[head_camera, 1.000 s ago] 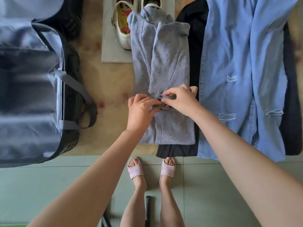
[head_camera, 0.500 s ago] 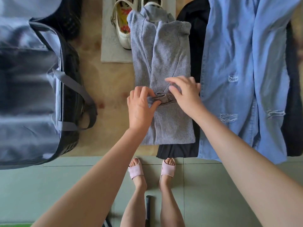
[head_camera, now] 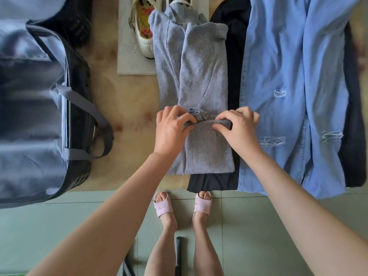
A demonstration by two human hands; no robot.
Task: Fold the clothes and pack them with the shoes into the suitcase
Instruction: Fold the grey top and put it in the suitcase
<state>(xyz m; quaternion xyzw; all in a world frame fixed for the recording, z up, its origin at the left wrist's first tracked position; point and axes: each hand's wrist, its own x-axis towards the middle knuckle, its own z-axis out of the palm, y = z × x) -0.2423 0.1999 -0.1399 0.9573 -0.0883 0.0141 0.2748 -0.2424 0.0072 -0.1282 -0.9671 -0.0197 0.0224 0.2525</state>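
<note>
Suitcase [head_camera: 35, 108] left, shoes [head_camera: 143, 36] behind — striped top [head_camera: 201, 80] centre, jeans [head_camera: 288, 86] right, over dark garment [head_camera: 213, 181].

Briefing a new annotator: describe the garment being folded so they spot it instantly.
From the suitcase on the left, go right past the white shoe. The striped top lies beside the jeans, left hand and right hand gripping its fold. Only it has fine grey-blue stripes.
</note>
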